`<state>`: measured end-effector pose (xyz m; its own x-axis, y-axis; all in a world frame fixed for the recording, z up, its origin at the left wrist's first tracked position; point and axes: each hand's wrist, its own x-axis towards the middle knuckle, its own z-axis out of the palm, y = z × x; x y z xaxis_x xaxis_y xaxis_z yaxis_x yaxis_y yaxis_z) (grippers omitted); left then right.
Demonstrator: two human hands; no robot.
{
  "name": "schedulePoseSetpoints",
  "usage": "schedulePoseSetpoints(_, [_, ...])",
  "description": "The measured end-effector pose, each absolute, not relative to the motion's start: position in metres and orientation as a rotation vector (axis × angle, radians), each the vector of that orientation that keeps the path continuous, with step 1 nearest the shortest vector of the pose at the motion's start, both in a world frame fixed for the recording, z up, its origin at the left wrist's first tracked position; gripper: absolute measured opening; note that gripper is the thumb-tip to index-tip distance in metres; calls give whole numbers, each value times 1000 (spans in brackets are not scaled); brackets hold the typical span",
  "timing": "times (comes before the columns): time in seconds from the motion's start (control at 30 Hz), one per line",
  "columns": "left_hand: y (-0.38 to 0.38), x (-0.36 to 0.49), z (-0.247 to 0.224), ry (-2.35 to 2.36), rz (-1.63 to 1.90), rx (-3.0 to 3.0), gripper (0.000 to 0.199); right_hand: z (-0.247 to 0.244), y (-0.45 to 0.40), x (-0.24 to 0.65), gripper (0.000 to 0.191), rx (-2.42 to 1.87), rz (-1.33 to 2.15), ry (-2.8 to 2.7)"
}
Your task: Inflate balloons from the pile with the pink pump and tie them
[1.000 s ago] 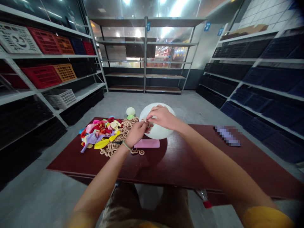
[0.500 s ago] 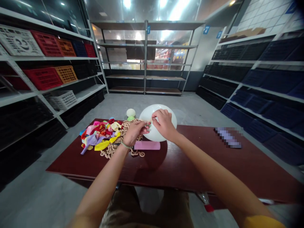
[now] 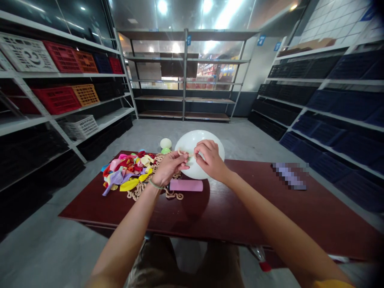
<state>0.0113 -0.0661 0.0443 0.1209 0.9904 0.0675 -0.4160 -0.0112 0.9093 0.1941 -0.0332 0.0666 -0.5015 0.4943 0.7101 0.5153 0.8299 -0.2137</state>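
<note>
A large white balloon [image 3: 200, 138] stands behind my hands, over the table's far edge. My left hand [image 3: 170, 167] pinches something small and pale, perhaps the balloon's neck or a beige hook, in front of it. The fingers of my right hand [image 3: 210, 157] are pressed together on the other end of that small pale piece. Just below lies a pink cylinder [image 3: 186, 185]. Beige S-shaped hooks [image 3: 139, 190] are heaped left of my left hand, beside a pile of colourful deflated balloons [image 3: 123, 170].
The dark red table [image 3: 240, 208] bears a blurred purple object [image 3: 289, 176] at the right. Two small pale green balls or balloons [image 3: 165, 143] stand by the far edge. Shelves with crates [image 3: 57, 100] line the left side, others the right.
My right hand has moved slightly right and down, away from my left hand. More of the small pale piece shows between the fingers, and the white balloon looks slightly larger in view.
</note>
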Motion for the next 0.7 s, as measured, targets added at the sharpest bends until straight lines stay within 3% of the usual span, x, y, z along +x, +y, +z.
schedulePoseSetpoints(0.2, [-70,10,56,879,1324,1190,31,89,-34,197,17,-671,82,-2192])
schedulePoseSetpoints(0.7, [-70,6,56,976,1378,1470,24,84,-35,179,7,-855,-44,-2226])
